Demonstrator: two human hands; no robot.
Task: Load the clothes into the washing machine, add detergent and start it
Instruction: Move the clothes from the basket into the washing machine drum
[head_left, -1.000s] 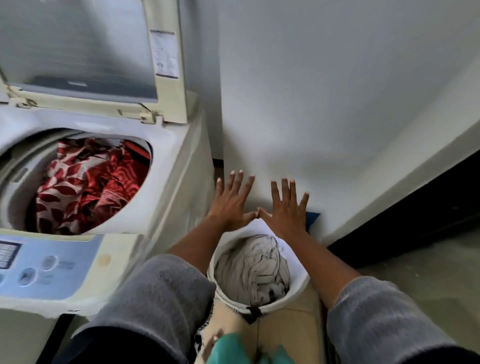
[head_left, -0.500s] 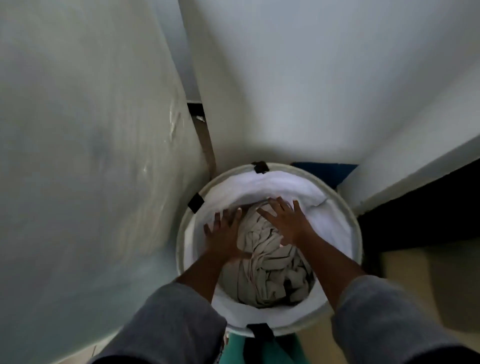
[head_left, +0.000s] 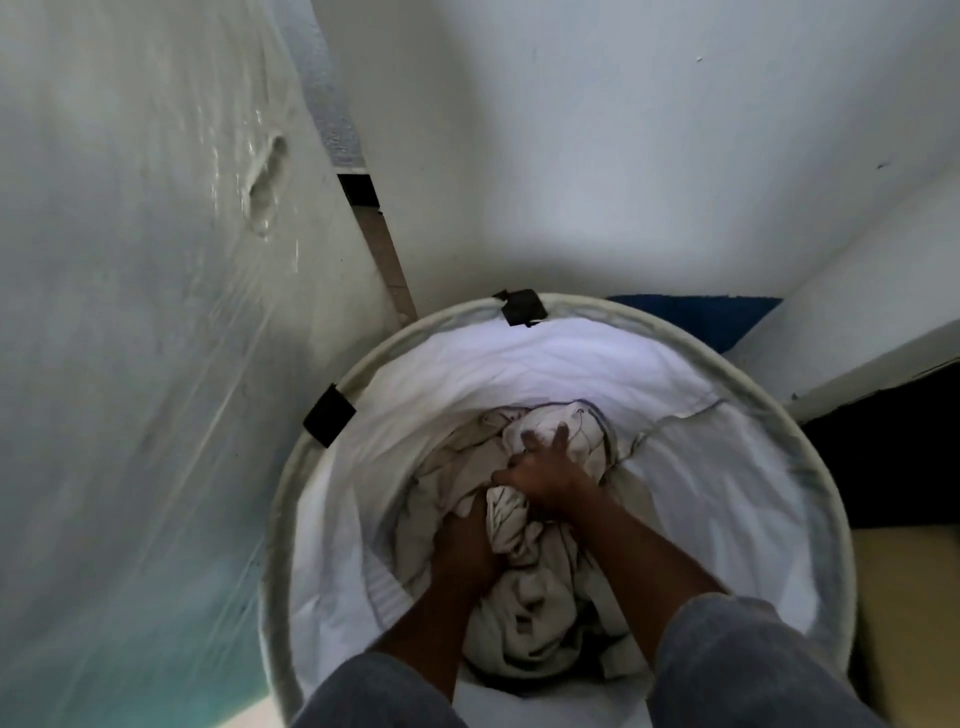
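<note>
A round white laundry basket (head_left: 582, 358) with black tabs on its rim fills the lower middle of the view. Crumpled off-white clothes (head_left: 540, 608) with thin dark stripes lie at its bottom. Both my arms reach down inside. My right hand (head_left: 550, 478) grips a bunch of the cloth, thumb and fingers curled into it. My left hand (head_left: 467, 540) is pushed down into the clothes beside it, its fingers buried in the fabric. The washing machine's side (head_left: 156, 312), wrapped in clear plastic film, rises at the left; its drum is out of view.
A white wall (head_left: 597, 156) stands close behind the basket. A blue mat (head_left: 696, 317) shows past the far rim. At the right is a white ledge (head_left: 857, 332) with a dark gap beneath it. A narrow strip of floor runs between machine and wall.
My head has dropped closer over the basket. Both hands went from resting flat on top of the clothes to digging in, the right one now clutching cloth.
</note>
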